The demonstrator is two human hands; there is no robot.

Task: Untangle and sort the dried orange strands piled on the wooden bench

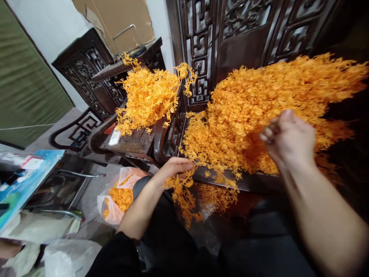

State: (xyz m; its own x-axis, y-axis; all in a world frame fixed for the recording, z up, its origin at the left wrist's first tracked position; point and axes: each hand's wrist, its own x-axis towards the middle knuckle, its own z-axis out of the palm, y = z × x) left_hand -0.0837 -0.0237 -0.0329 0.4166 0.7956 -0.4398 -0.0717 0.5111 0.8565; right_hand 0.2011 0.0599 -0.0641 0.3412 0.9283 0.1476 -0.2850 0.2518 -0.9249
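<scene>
My left hand (175, 169) is closed on a strand of orange branching pieces (184, 192), which look like moulded plastic sprigs and dangle below the fingers. In front lies a big heap of the same orange pieces (253, 104) on a dark carved wooden bench (259, 182). My right hand (291, 138) is held above the heap's near side, curled into a loose fist and slightly blurred. Whatever its fingers hold, if anything, is hidden. Between the hands, a few loose bits lie along the bench's front edge.
Another orange pile (150, 96) rests on a small wooden side table (132, 144) at the left. On the floor stands a pinkish plastic bag (112, 217) with orange pieces inside. A blue-topped table (49, 165) is at far left; a clear plastic bag (72, 257) lies below it.
</scene>
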